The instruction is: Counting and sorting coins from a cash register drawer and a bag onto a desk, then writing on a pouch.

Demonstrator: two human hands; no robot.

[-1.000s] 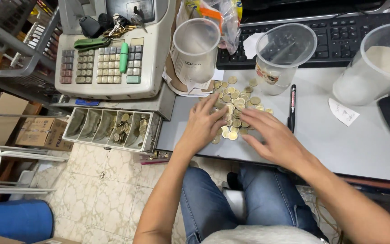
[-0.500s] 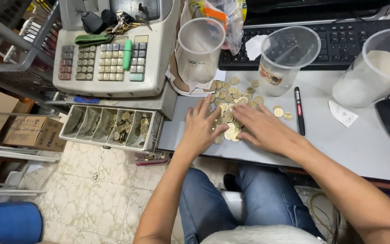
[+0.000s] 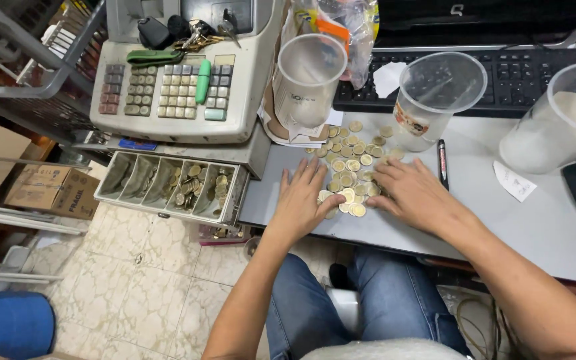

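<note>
Head view shows the left hand (image 3: pixel 303 199) and right hand (image 3: pixel 413 193) lying flat, fingers spread, flanking loose coins (image 3: pixel 348 167) on the grey desk (image 3: pixel 381 227), apparently to corral them.

A grey tabletop (image 3: pixel 555 227) runs along the right, above a floor (image 3: pixel 135 287) of pale, marbled tiles. At the left stand a dark metal wire rack (image 3: pixel 28 87) and brown cardboard boxes (image 3: pixel 48 190), with a white frame (image 3: pixel 8 223) just below them and a blue rounded shape (image 3: pixel 8 327) in the bottom corner. The light is even and bright.
</note>
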